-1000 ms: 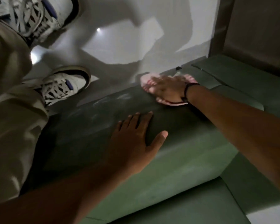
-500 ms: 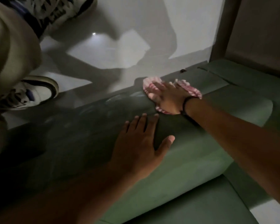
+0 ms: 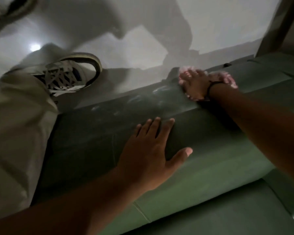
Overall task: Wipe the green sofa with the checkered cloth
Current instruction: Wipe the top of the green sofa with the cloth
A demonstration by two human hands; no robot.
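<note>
Dim light, view down over the rounded top of the sofa.

Right hand: flat, palm down, fingers spread, pressing the cloth onto the far ridge of the sofa top. Not a fist grip; the cloth is pinned under the palm and fingers, pink-and-white edges showing beyond the fingertips on the left and past the wrist on the right. Dark band on that wrist. Hand and cloth are blurred, so probably mid-stroke.

Left hand: open, flat on the sofa top, nearer the camera and left of the right hand. Holds nothing. Looks like a brace.

Key relation: the sofa top runs long from near left to far right. Cloth sits at the far edge, towards the right end. Pale smear marks lie on the darker surface just left of the cloth, between it and the left hand's fingertips. Judgement: the next stroke should run left along the long axis, over those marks. The right hand already has the cloth; the left would have to cross to reach it.

Risk, as judged: the cloth is close to the far edge and could slip over towards the floor.

A shoe and trouser leg at left. No containers in view.
</note>
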